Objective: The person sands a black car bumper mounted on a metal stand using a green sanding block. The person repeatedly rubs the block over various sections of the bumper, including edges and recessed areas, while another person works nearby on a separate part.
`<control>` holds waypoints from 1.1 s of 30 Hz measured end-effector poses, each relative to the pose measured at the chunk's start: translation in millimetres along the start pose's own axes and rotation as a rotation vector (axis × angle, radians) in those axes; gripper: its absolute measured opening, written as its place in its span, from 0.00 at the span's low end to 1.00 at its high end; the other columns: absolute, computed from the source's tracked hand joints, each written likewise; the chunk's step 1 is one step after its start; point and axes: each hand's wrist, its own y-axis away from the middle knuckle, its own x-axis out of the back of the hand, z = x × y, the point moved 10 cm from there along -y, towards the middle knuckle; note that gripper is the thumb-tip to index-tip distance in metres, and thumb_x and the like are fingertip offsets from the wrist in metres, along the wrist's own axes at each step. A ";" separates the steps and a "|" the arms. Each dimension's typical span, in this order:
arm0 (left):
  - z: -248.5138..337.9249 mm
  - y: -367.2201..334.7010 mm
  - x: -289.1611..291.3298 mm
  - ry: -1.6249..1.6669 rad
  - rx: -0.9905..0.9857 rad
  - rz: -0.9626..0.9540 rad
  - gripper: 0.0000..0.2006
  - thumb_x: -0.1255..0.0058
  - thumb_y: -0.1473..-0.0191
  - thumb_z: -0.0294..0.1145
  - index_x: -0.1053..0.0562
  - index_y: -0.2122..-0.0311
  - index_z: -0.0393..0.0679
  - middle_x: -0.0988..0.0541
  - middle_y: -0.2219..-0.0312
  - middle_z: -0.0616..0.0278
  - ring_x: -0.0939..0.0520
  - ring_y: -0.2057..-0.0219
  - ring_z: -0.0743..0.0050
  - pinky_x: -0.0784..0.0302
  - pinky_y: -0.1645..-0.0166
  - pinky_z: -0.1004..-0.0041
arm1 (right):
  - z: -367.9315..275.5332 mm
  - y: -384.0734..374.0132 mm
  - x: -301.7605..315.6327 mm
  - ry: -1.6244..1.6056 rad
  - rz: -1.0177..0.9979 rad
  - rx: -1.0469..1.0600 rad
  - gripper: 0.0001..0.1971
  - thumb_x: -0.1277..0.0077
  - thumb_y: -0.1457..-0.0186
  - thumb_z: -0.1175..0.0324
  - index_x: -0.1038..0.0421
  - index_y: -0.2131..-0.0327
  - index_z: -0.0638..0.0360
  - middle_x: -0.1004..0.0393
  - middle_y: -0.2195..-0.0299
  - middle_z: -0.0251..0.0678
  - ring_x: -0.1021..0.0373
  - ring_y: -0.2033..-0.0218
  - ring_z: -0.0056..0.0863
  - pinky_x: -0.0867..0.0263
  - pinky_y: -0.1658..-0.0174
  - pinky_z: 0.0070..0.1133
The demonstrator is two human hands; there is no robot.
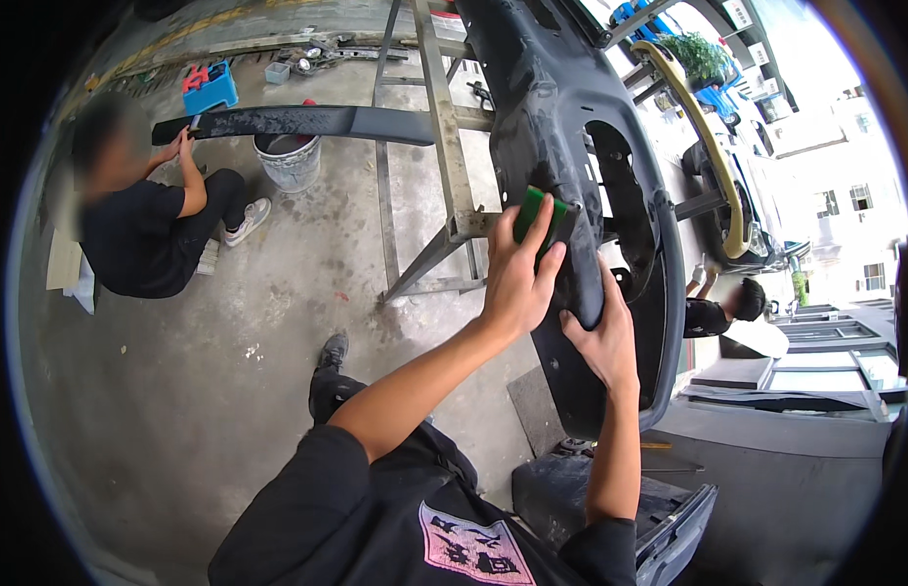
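A long black car bumper (542, 117) lies across a metal stand in front of me, its surface marked with pale, dusty scuffs. My left hand (520, 278) holds a green sanding block (534, 213) against the bumper's raised part, fingers laid over the block. Lower down, my right hand (605, 337) grips the rounded end of that raised part, thumb on one side and fingers on the other. The underside of the block and its contact with the bumper are hidden.
The metal stand (439, 146) supports the bumper. At left a crouching person (146, 230) holds a long black panel (278, 122) above a bucket (290, 166). A blue toolbox (210, 90) stands behind. Another person (713, 314) is at right, near a yellowish bumper (732, 176). A dark panel (561, 498) lies below.
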 end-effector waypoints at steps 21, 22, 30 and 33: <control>-14.4 51.0 -11.5 0.087 -0.062 -0.018 0.30 0.48 0.40 0.33 0.37 0.32 0.50 0.37 0.42 0.41 0.35 0.41 0.42 0.43 0.35 0.54 | -7.3 -5.7 3.9 0.065 0.065 0.081 0.42 0.39 0.59 0.69 0.40 0.35 0.57 0.26 0.54 0.53 0.26 0.55 0.51 0.30 0.51 0.35; -9.8 48.0 -6.6 0.075 -0.085 -0.012 0.30 0.48 0.40 0.33 0.36 0.33 0.49 0.36 0.43 0.42 0.35 0.42 0.43 0.42 0.35 0.56 | -5.1 -0.2 2.4 0.056 0.055 0.061 0.42 0.39 0.59 0.69 0.39 0.36 0.57 0.26 0.54 0.53 0.26 0.55 0.51 0.30 0.51 0.35; -11.5 47.9 -11.1 0.073 -0.096 -0.029 0.35 0.43 0.42 0.34 0.41 0.30 0.51 0.36 0.43 0.41 0.36 0.42 0.42 0.43 0.34 0.55 | -1.8 -3.3 -0.3 0.092 0.058 0.044 0.42 0.39 0.59 0.68 0.39 0.36 0.59 0.27 0.52 0.53 0.26 0.53 0.52 0.30 0.50 0.35; -2.2 8.3 -3.8 0.077 -0.138 0.023 0.33 0.45 0.41 0.33 0.39 0.32 0.48 0.36 0.45 0.41 0.35 0.44 0.42 0.39 0.39 0.57 | -1.0 -1.7 1.5 0.026 0.046 0.017 0.42 0.39 0.59 0.69 0.39 0.36 0.59 0.26 0.53 0.54 0.26 0.53 0.52 0.30 0.50 0.35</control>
